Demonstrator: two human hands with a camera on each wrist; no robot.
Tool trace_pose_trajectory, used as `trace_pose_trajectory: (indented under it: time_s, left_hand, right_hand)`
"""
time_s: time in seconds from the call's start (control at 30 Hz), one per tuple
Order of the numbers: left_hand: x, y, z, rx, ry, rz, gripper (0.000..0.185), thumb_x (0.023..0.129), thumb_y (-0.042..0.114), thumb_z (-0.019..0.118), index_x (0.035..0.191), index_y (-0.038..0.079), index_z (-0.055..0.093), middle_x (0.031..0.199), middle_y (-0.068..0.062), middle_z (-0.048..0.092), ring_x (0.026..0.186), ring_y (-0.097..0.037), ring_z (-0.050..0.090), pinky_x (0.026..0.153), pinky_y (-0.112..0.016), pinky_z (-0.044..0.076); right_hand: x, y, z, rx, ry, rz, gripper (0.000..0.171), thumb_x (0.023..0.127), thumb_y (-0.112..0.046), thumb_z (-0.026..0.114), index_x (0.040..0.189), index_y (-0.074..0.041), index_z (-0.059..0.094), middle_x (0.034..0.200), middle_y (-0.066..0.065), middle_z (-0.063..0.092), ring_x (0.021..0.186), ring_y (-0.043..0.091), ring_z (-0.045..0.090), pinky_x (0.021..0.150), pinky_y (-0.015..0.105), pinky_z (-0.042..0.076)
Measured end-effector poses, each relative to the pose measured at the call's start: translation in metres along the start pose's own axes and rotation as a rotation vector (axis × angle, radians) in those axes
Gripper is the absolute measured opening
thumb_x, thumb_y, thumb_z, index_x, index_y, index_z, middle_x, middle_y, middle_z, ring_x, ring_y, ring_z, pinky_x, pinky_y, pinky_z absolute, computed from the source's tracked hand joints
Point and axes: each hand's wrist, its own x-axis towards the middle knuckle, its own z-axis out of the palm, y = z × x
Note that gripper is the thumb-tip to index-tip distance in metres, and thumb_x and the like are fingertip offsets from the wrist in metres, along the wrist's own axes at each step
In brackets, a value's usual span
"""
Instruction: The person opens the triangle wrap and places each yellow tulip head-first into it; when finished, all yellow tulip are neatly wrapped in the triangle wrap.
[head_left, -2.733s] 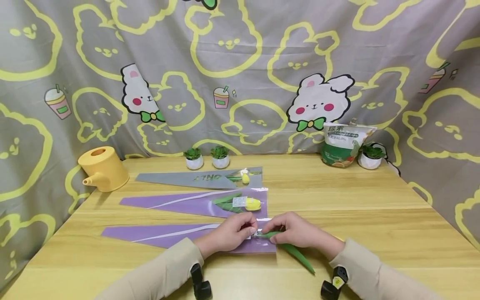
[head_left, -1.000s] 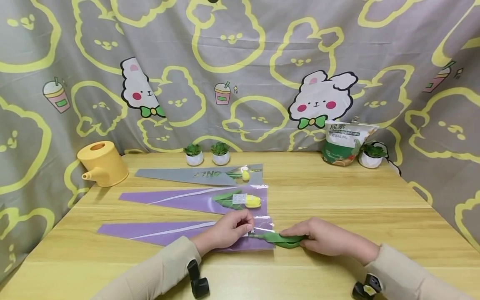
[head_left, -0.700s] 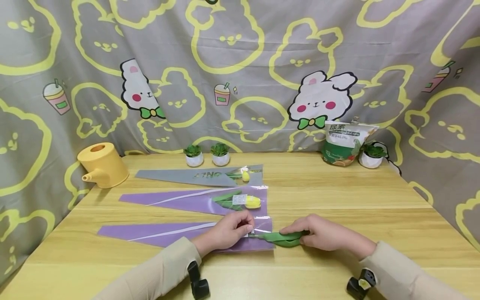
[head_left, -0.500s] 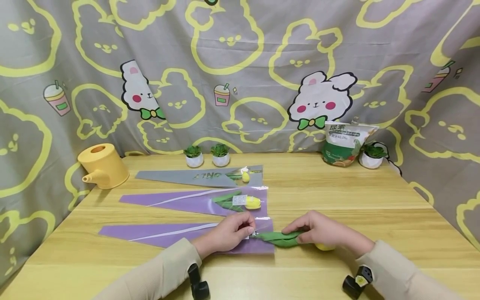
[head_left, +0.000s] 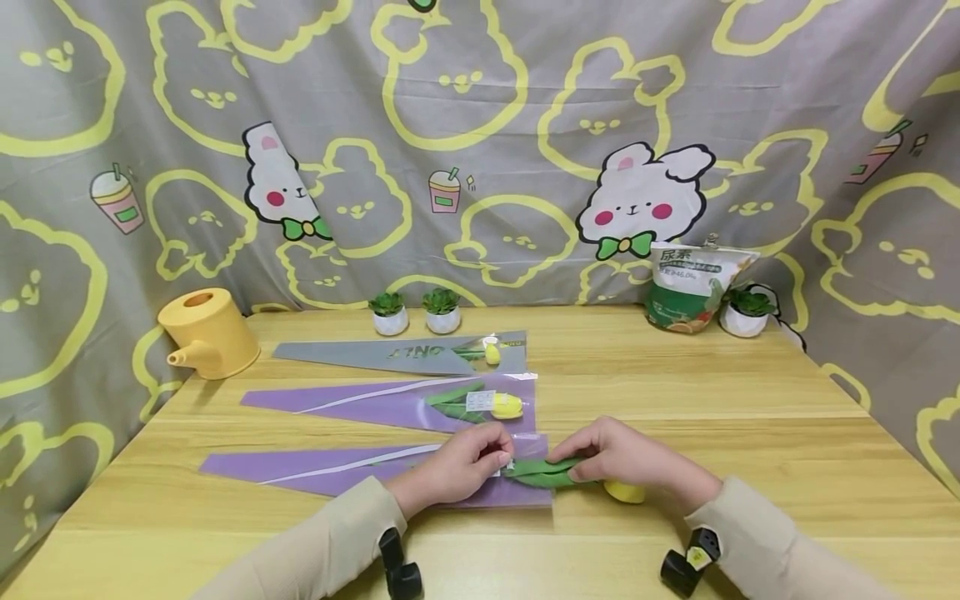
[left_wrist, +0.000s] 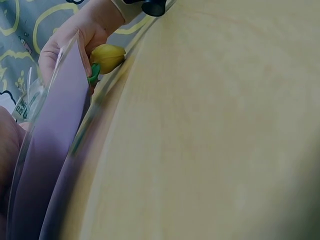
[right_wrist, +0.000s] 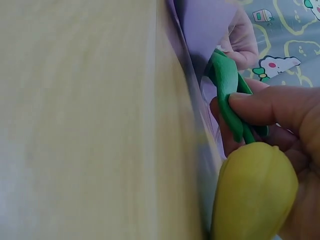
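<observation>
My right hand [head_left: 618, 458] pinches an artificial yellow tulip [right_wrist: 255, 192] by its green leaves [head_left: 542, 473], with the bloom under the palm. The stem end of the tulip points left, into the mouth of the nearest purple flower sleeve [head_left: 330, 471]. At that mouth my left hand [head_left: 465, 467] pinches the clear front film of the sleeve between thumb and forefinger. In the right wrist view the leaves enter between the film and the purple backing [right_wrist: 207, 25]. The rest of the stem is hidden behind my left hand.
Beyond lie another purple sleeve [head_left: 337, 400] and a grey sleeve [head_left: 360, 356], each holding a yellow tulip. A yellow watering can [head_left: 213, 333] stands at the left. Along the back are small potted succulents [head_left: 388, 315] and a white-green bag [head_left: 686, 287].
My right hand has first drawn back to the right, then moved left again with the tulip, bringing its leaves into the sleeve's mouth. My left hand stays at the film.
</observation>
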Motion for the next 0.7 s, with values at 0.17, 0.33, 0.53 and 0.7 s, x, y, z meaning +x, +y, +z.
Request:
trace_pose_trajectory:
  time_s: [0.17,0.33,0.53,0.7]
  left_hand:
    - [0.0,0.001,-0.001,0.005,0.01,0.0,0.011,0.093,0.01,0.053,0.083,0.013,0.053,0.077,0.007,0.049,0.072,-0.006,0.046,0.067,-0.021,0.04]
    - [0.001,0.002,0.0,0.003,0.012,0.014,0.01,0.093,0.01,0.053,0.083,0.013,0.053,0.078,0.007,0.049,0.072,-0.006,0.046,0.067,-0.021,0.04]
    - [0.002,0.003,0.002,0.012,0.011,0.046,0.009,0.093,0.01,0.053,0.084,0.013,0.053,0.081,0.006,0.048,0.075,-0.006,0.045,0.068,-0.021,0.041]
    - [0.002,0.003,0.004,-0.012,0.007,0.032,0.009,0.093,0.01,0.052,0.085,0.013,0.053,0.082,0.006,0.049,0.077,-0.007,0.046,0.071,-0.021,0.041]
  right_hand:
    - [0.004,-0.001,0.003,-0.012,0.011,0.003,0.028,0.078,0.0,0.066,0.105,0.0,0.068,0.105,0.013,0.067,0.083,0.005,0.057,0.072,0.021,0.048]
    - [0.009,0.0,0.007,-0.026,0.012,-0.004,0.027,0.078,-0.001,0.066,0.105,-0.001,0.069,0.105,0.013,0.067,0.084,0.005,0.057,0.073,0.021,0.048]
    - [0.016,0.0,0.015,-0.023,0.017,-0.017,0.026,0.079,-0.003,0.066,0.105,0.0,0.069,0.106,0.014,0.067,0.092,0.002,0.059,0.078,0.019,0.047]
    - [0.022,-0.001,0.02,-0.026,0.01,-0.02,0.026,0.079,-0.003,0.066,0.105,-0.001,0.069,0.107,0.013,0.066,0.094,0.0,0.058,0.08,0.018,0.047]
